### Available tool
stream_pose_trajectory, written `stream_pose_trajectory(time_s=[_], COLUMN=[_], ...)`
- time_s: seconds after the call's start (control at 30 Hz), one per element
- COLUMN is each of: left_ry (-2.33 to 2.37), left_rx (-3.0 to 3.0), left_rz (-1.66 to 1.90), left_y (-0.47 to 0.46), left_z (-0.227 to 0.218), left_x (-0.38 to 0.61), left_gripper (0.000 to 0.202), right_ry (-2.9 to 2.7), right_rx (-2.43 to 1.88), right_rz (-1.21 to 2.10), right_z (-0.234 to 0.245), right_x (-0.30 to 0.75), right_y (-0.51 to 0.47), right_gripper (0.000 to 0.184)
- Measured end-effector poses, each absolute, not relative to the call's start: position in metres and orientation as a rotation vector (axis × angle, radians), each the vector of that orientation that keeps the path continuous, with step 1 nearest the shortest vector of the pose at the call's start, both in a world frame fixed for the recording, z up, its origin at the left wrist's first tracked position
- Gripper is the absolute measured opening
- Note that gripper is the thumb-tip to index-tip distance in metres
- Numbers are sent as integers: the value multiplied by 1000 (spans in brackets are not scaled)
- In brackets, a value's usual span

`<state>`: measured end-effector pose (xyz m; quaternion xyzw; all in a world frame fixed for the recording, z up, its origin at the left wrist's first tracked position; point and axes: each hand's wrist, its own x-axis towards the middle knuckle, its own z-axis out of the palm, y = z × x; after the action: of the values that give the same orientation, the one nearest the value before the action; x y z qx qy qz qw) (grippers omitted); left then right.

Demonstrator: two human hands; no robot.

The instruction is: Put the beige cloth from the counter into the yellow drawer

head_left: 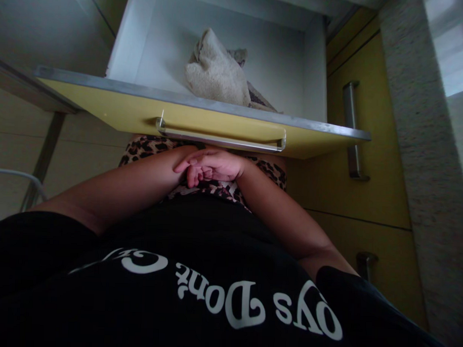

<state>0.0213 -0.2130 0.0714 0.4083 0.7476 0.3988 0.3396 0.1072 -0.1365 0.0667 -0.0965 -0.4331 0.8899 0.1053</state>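
My right hand [212,167] rests in front of my waist, just below the metal handle [221,137] of an open yellow drawer [116,106]. Its fingers are curled over the end of my left forearm. My left wrist [186,154] shows beside it, but the left hand's fingers are hidden beneath the right hand. Both arms cross over my black printed T-shirt and leopard-print shorts [149,145]. A crumpled beige cloth [216,71] lies inside the drawer's white interior, apart from both hands.
Yellow cabinet fronts with a vertical metal handle [350,127] stand to the right, next to a speckled stone surface [415,124]. A metal leg [46,152] and white wire frame [22,179] sit on the tiled floor at left.
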Motion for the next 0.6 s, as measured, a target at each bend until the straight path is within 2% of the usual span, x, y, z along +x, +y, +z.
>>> stream_pose_trajectory(time_s=[0.07,0.13,0.23,0.27,0.33,0.4,0.53,0.6], left_ry=[1976,2072,2467,2634,2799,2791,2505,2268], left_rx=[1268,1369,1377,1245,1006,935,1239,1307], left_rz=[1018,850,114,-152,-440,-400,138,363], left_y=[-214,-208,-189,-182,-170,-166,-183,-194], left_z=[61,54,52,53,54,54,54,57], left_x=[20,25,48,57,72,76,49,31], left_gripper=[48,28,62,64,75,74,64,44], right_ry=[-1273,-1269,-1278,-1284,-1294,-1302,-1311,-1305], right_rx=[-252,-228,-241,-251,-261,-256,-248,-251], right_rz=[2617,2611,2606,2606,2604,2598,2584,2585], right_z=[68,69,69,69,69,68,69,69], right_x=[107,107,107,107,107,106,106,107], right_y=[-137,-137,-137,-137,-137,-137,-138,-138], right_gripper=[34,34,34,35,37,37,37,36])
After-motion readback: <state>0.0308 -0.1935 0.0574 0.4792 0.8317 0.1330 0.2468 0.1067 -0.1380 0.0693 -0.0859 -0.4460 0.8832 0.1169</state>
